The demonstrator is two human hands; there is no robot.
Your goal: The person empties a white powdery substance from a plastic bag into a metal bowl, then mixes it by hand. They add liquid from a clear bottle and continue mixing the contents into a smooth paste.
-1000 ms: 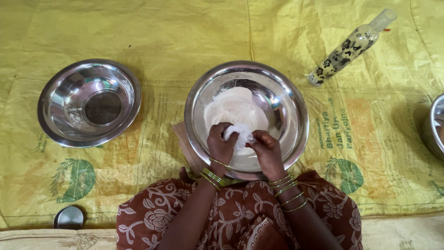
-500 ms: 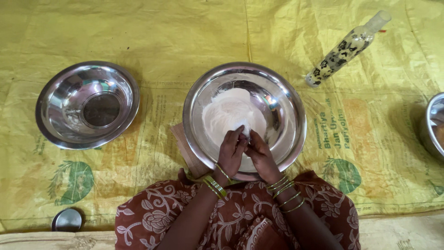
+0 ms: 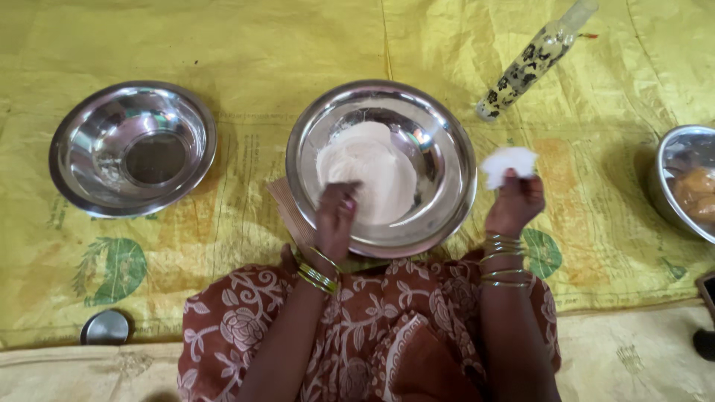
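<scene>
A steel bowl in front of me holds a pile of thin pale round wafers. My left hand rests on the near edge of that pile, fingers curled and blurred. My right hand is lifted out to the right of the bowl and pinches a small white wafer piece between its fingertips. Both wrists carry gold bangles.
An empty steel bowl sits at the left. A clear patterned bottle lies at the upper right. Another steel bowl with orange-brown pieces is at the right edge. A small round steel lid lies near left. Yellow printed sheet covers the floor.
My right hand has moved out of the bowl to the right, carrying a white wafer piece. My left hand has stayed on the pile.
</scene>
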